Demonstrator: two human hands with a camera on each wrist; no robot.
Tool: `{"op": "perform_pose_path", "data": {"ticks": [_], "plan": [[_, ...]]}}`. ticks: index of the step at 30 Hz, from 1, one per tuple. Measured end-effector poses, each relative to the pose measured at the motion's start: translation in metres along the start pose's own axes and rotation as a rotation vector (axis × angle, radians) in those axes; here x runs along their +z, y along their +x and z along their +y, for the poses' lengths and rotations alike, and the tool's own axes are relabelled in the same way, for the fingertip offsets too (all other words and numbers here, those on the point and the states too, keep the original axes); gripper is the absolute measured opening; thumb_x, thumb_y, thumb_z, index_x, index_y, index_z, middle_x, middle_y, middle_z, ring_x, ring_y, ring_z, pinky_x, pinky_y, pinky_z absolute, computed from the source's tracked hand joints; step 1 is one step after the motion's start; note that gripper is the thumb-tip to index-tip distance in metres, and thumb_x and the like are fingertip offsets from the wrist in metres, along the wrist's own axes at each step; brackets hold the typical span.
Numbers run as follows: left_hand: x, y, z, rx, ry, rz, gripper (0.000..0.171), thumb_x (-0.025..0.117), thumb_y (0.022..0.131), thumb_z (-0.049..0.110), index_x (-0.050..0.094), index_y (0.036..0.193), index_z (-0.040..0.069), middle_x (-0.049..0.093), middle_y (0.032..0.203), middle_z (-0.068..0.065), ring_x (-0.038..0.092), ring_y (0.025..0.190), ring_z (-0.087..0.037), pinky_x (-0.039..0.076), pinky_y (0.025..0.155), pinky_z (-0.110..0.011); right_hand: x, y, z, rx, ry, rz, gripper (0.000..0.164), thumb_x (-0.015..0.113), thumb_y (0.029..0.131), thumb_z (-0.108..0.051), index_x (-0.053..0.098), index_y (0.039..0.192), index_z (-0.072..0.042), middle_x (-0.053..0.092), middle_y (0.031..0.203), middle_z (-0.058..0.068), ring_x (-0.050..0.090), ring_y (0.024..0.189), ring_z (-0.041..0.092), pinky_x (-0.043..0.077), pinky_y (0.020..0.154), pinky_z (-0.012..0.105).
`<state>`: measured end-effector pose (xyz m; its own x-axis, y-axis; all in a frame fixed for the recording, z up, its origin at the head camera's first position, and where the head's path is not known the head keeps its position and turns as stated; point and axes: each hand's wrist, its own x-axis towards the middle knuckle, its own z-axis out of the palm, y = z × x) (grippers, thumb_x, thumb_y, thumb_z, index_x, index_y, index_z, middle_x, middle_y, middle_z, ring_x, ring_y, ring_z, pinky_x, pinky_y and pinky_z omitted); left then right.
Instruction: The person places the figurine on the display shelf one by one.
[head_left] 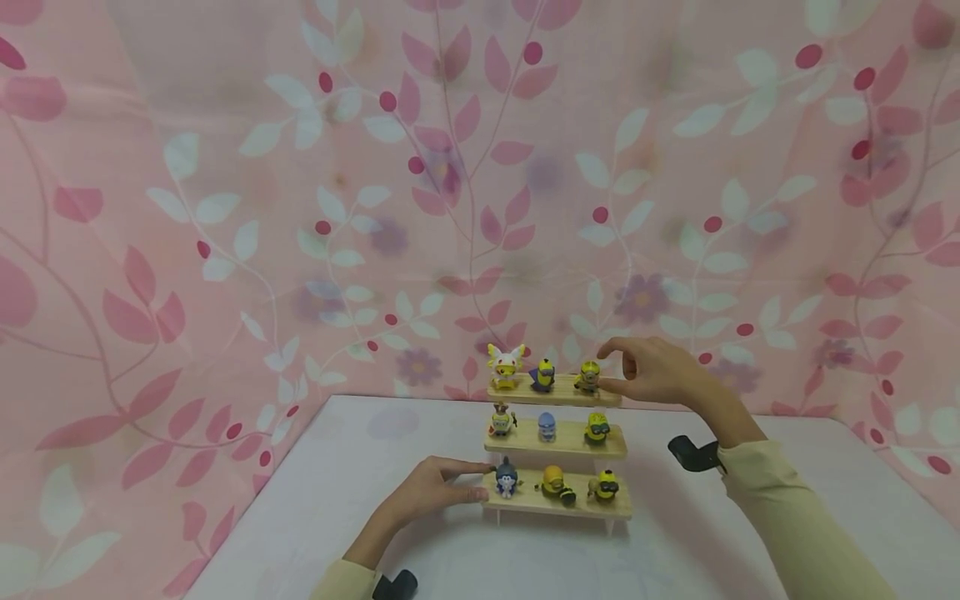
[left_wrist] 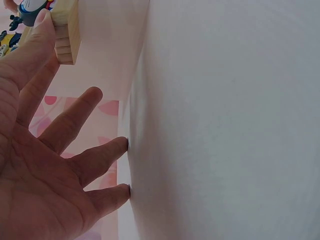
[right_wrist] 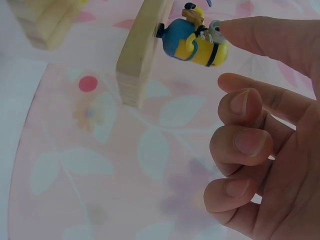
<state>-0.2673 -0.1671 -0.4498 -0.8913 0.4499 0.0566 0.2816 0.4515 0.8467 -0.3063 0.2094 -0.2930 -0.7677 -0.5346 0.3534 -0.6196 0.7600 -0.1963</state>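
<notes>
A three-tier wooden display stand carries several small figurines. At the left end of its lowest board, my left hand pinches the wood between thumb and index finger, beside a dark-haired figurine. Its other fingers are spread, two of them reaching the white tabletop in the left wrist view. My right hand is at the right end of the top board, around a yellow minion figurine in blue overalls that stands there. The thumb tip overlaps its goggles; the index fingertip is just apart from its head, the other fingers loosely bent.
On the top board also stand a white-eared yellow figurine and a caped minion. The middle board holds a pale blue figurine between two others. A pink floral cloth hangs behind the white table.
</notes>
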Motion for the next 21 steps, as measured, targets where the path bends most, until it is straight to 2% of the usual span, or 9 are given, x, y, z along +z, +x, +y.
{"op": "perform_pose_path", "data": {"ticks": [7,16,18,21], "plan": [[-0.004,0.000,-0.003,0.009,0.015,0.005,0.036,0.078,0.084,0.041,0.073,0.119,0.031,0.065,0.128,0.007,0.050,0.131,-0.030,0.036,0.107,-0.058,-0.001,-0.014,0.006,-0.022,0.028,0.047,0.039,0.077,0.087,-0.031,0.064,0.118,-0.011,0.050,0.066,-0.010,0.043,0.053,0.007,0.040,0.050,0.026],[-0.006,-0.003,-0.004,0.038,0.024,-0.002,0.037,0.074,0.088,0.041,0.071,0.122,0.031,0.064,0.128,0.009,0.050,0.131,-0.028,0.037,0.107,-0.057,0.004,-0.042,0.017,0.020,0.017,0.124,0.040,0.074,0.089,-0.034,0.060,0.121,-0.014,0.051,0.074,-0.011,0.046,0.061,0.008,0.042,0.053,0.025],[-0.007,-0.005,-0.004,0.054,0.059,0.012,0.037,0.070,0.091,0.043,0.070,0.125,0.030,0.064,0.129,0.008,0.050,0.131,-0.027,0.038,0.107,-0.055,0.006,-0.051,0.018,0.038,-0.002,0.141,0.039,0.072,0.091,-0.036,0.061,0.121,-0.014,0.053,0.076,-0.012,0.047,0.064,0.007,0.041,0.052,0.024],[-0.008,-0.009,-0.003,0.089,0.152,0.071,0.038,0.063,0.096,0.044,0.066,0.130,0.028,0.061,0.133,0.005,0.051,0.130,-0.028,0.040,0.105,-0.056,0.013,-0.065,0.020,0.057,-0.033,0.150,0.040,0.069,0.093,-0.038,0.061,0.123,-0.013,0.058,0.085,-0.010,0.053,0.073,0.009,0.046,0.057,0.027]]}}
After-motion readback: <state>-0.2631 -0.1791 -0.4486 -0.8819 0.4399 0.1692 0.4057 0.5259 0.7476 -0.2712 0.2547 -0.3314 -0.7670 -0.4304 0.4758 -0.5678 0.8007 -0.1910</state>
